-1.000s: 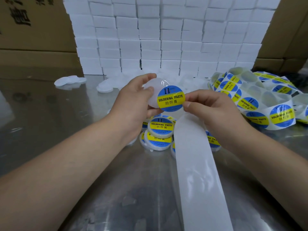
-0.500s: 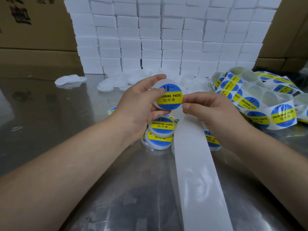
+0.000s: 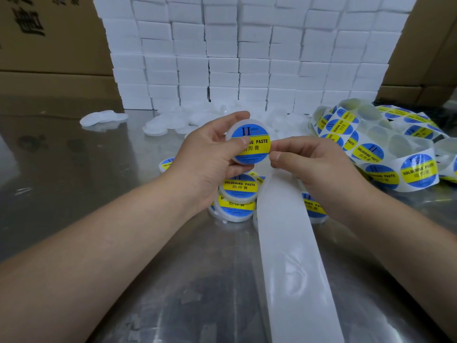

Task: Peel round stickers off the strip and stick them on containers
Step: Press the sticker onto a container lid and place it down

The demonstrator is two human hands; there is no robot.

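Note:
My left hand grips a round white container in front of me. Its thumb presses on the blue and yellow sticker that covers the lid. My right hand is just right of the container, fingers curled, with thumb and forefinger tips at the sticker's right edge. The bare white backing strip comes out from under that hand and runs toward me over the table. More of the strip, with several stickers on it, lies heaped at the right.
Several labelled containers are piled under my hands on the steel table. Plain white containers lie scattered further back. Behind them stands a wall of white boxes, flanked by brown cartons.
The sticker was held loose in my right fingers beside the container. It now lies flat on the lid, and my left thumb has moved onto it.

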